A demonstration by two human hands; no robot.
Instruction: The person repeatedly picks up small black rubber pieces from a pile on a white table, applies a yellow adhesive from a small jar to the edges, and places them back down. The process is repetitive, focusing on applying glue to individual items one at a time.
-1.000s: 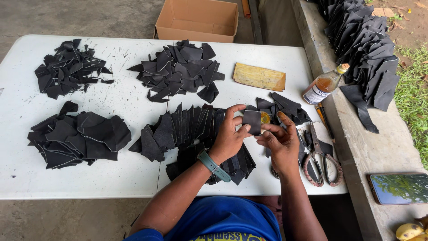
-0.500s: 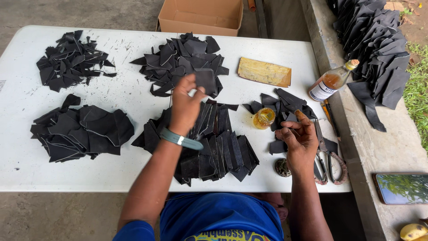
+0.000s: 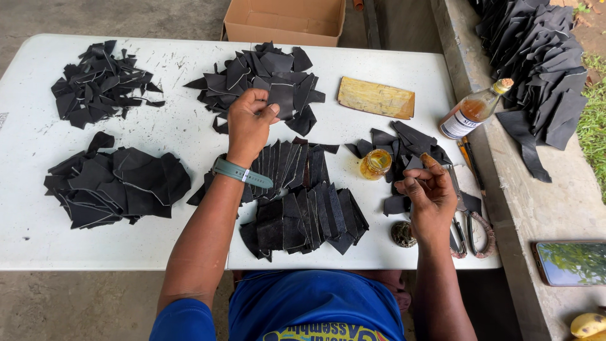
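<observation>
Beside table edge — amber bottle (image 3: 473,110), white label, left hand (image 3: 249,123) gripping black piece (image 3: 281,95)

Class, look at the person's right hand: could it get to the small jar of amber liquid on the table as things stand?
Probably yes. The right hand is raised just beside the small jar, with only bare table and low black pieces between them.

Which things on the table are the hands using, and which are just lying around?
In use:
left hand holding a black piece
right hand pinching a small brush
little glue jar
row of laid-out black pieces

Lying about:
bottle
scissors
cardboard box
phone
yellow block
</observation>
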